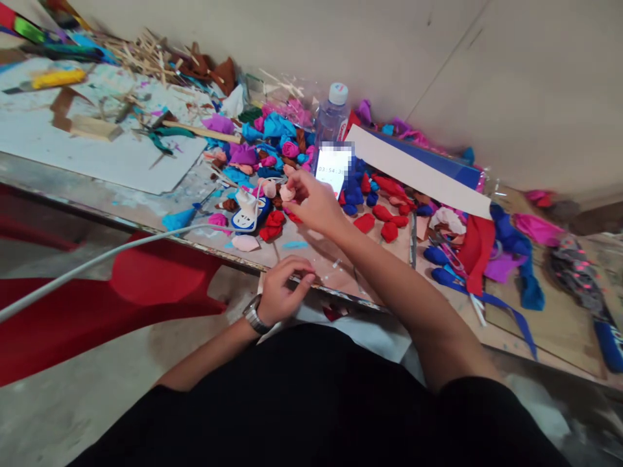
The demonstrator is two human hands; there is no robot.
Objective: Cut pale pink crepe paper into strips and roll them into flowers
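At my left, a red chair [160, 272] stands on the grey floor [97, 402], below a white sheet [146, 168] stained with colour and strewn with tools. The long worktop [341, 269] runs rightward, its front edge chipped. My left hand [287, 292] rests at that edge, loosely curled, thumb slightly apart from the fingers. Farther in, my right hand [314, 200] pinches a pale pink knot [287, 192] above the colourful scraps, just beside a lit phone [333, 168]. Behind rises a plain wall [511, 84]; rightmost, fabric strips lie over brown board [545, 318].
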